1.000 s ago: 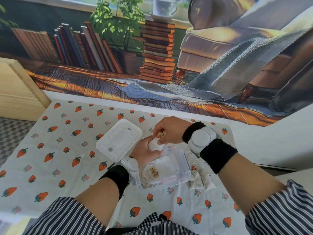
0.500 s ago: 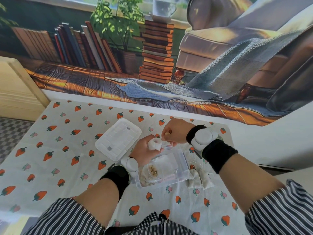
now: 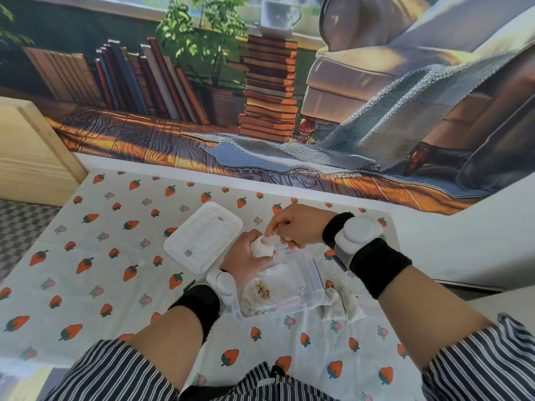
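Observation:
My left hand [image 3: 246,257] grips a small white cloth pouch [image 3: 262,247] above a clear plastic box [image 3: 307,287]. My right hand [image 3: 295,227] hovers just over it, its index finger pointing down into the pouch's mouth while the other fingers stay curled, seemingly around small pale pieces. Inside the box lie a bag of pale round pieces [image 3: 260,289] and some flat white sachets [image 3: 285,277].
The box's white lid [image 3: 202,235] lies to the left on the strawberry-print cloth [image 3: 101,256]. Filled white pouches [image 3: 344,305] lie right of the box. A wall hanging with books and an armchair [image 3: 260,96] backs the table; a wooden panel [image 3: 29,157] stands at left.
My right hand has shifted from pinching at the pouch's top to poking its index finger down into the opening. The left hand kept hold of the pouch, barely moving.

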Action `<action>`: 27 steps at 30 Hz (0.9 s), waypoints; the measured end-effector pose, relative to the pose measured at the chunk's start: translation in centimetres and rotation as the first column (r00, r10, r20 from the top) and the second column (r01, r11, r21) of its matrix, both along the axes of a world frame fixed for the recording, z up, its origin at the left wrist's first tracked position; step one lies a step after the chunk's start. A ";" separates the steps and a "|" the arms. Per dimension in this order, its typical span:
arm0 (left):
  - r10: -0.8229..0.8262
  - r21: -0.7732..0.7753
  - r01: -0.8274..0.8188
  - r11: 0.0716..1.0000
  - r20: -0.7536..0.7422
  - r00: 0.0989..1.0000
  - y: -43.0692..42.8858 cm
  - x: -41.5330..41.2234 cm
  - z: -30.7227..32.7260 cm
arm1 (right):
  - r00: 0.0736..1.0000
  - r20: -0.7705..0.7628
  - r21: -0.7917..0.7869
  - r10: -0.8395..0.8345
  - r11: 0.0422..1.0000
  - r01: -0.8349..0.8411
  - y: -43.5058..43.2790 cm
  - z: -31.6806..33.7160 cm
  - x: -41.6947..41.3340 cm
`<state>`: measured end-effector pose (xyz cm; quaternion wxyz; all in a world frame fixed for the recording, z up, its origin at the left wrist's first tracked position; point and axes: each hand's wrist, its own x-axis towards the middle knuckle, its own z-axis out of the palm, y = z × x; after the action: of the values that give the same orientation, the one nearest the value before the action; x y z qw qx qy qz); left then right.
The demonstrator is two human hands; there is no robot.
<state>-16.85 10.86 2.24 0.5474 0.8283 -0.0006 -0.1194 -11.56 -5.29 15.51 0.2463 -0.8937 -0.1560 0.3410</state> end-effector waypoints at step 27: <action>-0.093 0.052 0.095 0.994 -0.040 0.995 -0.7 -0.1 1.3 | 0.925 0.285 -0.229 0.253 0.954 -0.191 1.9 -1.1 -1.1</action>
<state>-16.96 10.20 3.56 0.5185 0.8395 -0.0261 -0.1606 -12.61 -3.39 14.45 0.0885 -0.9325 -0.2589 0.2356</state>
